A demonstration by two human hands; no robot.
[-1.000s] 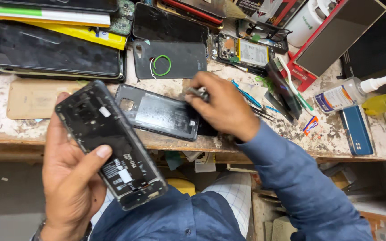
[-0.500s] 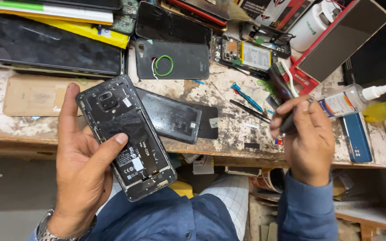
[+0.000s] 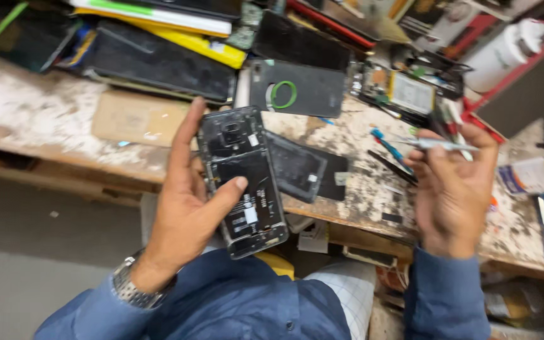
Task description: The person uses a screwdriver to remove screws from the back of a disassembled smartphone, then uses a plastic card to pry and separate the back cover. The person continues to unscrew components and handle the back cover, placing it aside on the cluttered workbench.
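My left hand point(image 3: 184, 208) holds an opened black phone point(image 3: 242, 179) with its back cover off, thumb pressed on the black battery area. The phone is tilted over the front edge of the worn workbench point(image 3: 51, 119). My right hand point(image 3: 454, 189) is raised at the right, fingers closed on thin metal tweezers point(image 3: 439, 145) that point left. On the bench between my hands lies a detached dark phone back panel point(image 3: 297, 167).
A black phone case with a green ring point(image 3: 297, 91) lies behind the phone. Stacked tablets and screens point(image 3: 158, 63) fill the back left. A cardboard piece point(image 3: 136, 119), an open phone with circuit board point(image 3: 404, 94), blue tools point(image 3: 388, 148) and a white container point(image 3: 505, 53) crowd the right.
My right hand left the back panel, moved right, picked up tweezers and raised them. My left hand turned the opened phone more upright and nearer the bench.
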